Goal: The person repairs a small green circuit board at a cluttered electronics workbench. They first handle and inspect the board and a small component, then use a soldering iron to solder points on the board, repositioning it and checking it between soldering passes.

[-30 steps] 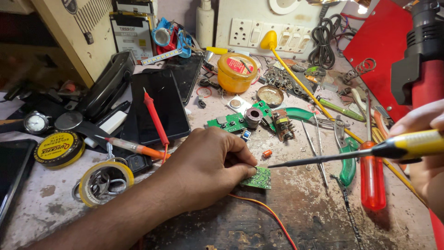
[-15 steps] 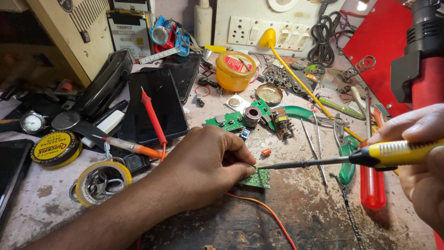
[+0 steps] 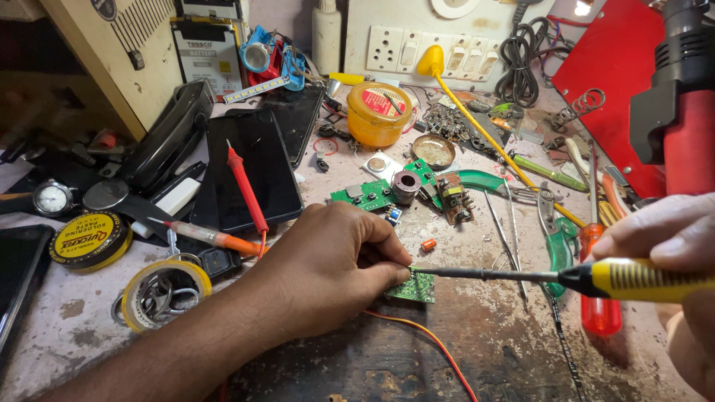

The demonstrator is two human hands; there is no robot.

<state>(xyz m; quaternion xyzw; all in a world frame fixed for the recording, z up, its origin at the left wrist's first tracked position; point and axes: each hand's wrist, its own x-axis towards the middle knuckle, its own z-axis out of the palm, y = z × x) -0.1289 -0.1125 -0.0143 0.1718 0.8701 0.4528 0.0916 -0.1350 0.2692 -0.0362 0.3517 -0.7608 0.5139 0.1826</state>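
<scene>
My left hand (image 3: 328, 268) pinched the small green circuit board (image 3: 415, 286) on the worn table (image 3: 462, 350), while my right hand (image 3: 670, 275) gripped the yellow-handled soldering iron (image 3: 566, 277), its tip touching the board.

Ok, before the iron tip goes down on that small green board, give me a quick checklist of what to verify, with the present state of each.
1. Board held down: ok, the left hand pins it to the bench with its fingers.
2. Iron gripped: ok, the right hand holds the yellow handle.
3. Tip at the board: ok, it meets the board's upper edge right by the left fingers.
4. Fingers apart from the tip: not ok, they sit right beside it.
5. Orange wire clear of the tip: ok, it trails off below the board.
6. Solder ready at the joint: cannot tell, none shows near the tip.
</scene>
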